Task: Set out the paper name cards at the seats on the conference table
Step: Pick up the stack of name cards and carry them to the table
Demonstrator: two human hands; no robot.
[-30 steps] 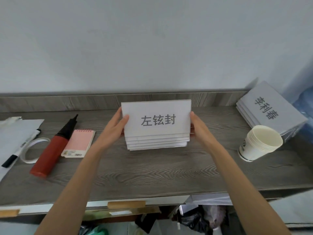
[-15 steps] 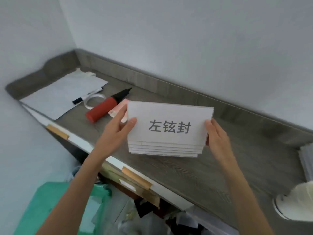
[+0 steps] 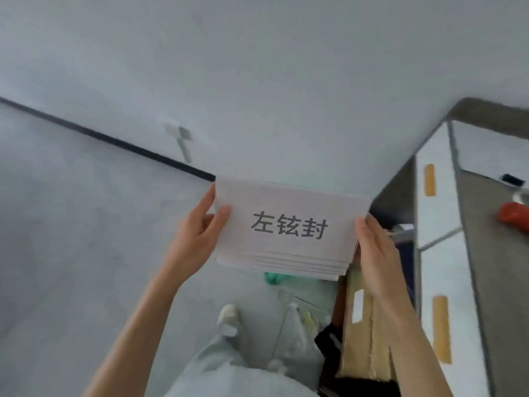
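Observation:
A stack of several white paper name cards (image 3: 286, 230) is held in the air in front of me, the top card printed with dark characters. My left hand (image 3: 197, 233) grips the stack's left edge, thumb on top. My right hand (image 3: 375, 247) grips its right edge. The stack hangs over the grey floor, away from the shelf. No conference table is in view.
The grey wooden shelf (image 3: 498, 282) with a red pump (image 3: 513, 213) runs along the right edge. Cardboard (image 3: 363, 333) and bags lie under it. Grey floor (image 3: 71, 239) spreads to the left up to a white wall with a black baseboard. My shoe (image 3: 229, 313) is below the stack.
Both hands lifted the card stack off the shelf and carried it away as I turned left; the shelf slid to the right edge of view and the floor appeared.

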